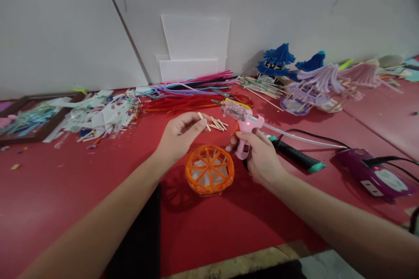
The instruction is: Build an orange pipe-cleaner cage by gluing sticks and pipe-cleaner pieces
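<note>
Pinched between the thumb and fingers of my left hand (pixel 180 135) is a short wooden stick (pixel 204 122). My right hand (pixel 262 157) is wrapped round the handle of a pink hot glue gun (pixel 246 127), its nozzle pointing left and a red light glowing on its body. A small pile of short cut sticks (pixel 221 124) lies on the table just beyond my left fingertips. Below and between both hands stands a round orange frame (pixel 210 168) with spokes across its top, wheel-like, with a pale base showing through. Neither hand touches it.
Pipe cleaners (pixel 183 96) lie in bundles at the back, with pliers beside them. Paper scraps (pixel 104 113) and a framed tray (pixel 42 133) are left. Blue and lilac pagoda-like models (pixel 309 83) stand back right. A green-black handled tool (pixel 301 157) and purple power strip (pixel 373 174) with cords lie right.
</note>
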Available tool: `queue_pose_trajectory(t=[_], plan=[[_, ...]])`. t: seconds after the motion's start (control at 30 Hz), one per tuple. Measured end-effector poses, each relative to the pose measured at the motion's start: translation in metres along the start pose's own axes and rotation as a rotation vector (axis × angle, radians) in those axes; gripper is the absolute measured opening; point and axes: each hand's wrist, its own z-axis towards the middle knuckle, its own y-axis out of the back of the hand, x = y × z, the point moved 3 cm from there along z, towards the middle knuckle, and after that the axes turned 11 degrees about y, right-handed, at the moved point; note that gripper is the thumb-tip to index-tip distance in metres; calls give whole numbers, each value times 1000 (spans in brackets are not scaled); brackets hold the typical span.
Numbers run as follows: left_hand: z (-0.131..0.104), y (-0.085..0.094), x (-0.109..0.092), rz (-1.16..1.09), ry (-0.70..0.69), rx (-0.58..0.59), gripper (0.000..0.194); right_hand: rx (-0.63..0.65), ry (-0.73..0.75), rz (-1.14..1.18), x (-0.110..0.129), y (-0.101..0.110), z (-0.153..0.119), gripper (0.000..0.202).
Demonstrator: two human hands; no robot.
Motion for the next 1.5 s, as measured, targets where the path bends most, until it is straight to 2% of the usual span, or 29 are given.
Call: queue_pose_trajectory(t=[0.13, 0.37, 0.53, 0.63, 0.77, 0.9, 1.1, 1.23, 1.4, 1.5], plan=[[-7, 4, 0, 24, -11, 40, 29, 27, 42, -1, 0, 2, 4, 25], [-25, 13, 16, -75, -48, -147, 28, 21, 117, -70, -3, 10, 9, 39], [-28, 9, 15, -130, -96, -142, 21, 10, 88, -246, 2, 23, 17, 31], [-28, 10, 14, -150, -118, -163, 19, 61, 104, -569, 20, 41, 24, 31], [-28, 11, 17, -148, -118, -162, 20, 188, 246, -1242, 50, 61, 30, 49], [-29, 12, 17, -139, -118, -147, 19, 374, 301, -1533, 54, 71, 31, 55], [-29, 13, 15, -170, -70, -174, 21, 583, 292, -1558, 44, 80, 27, 59], [-28, 13, 15, -169, -55, -183, 26, 640, 356, -1532, 49, 88, 31, 50], [-28, 13, 14, -166, -51, -183, 29, 585, 512, -1618, 50, 91, 32, 30], [-29, 11, 16, -162, -40, -167, 29, 452, 594, -1619, 61, 79, 28, 28]])
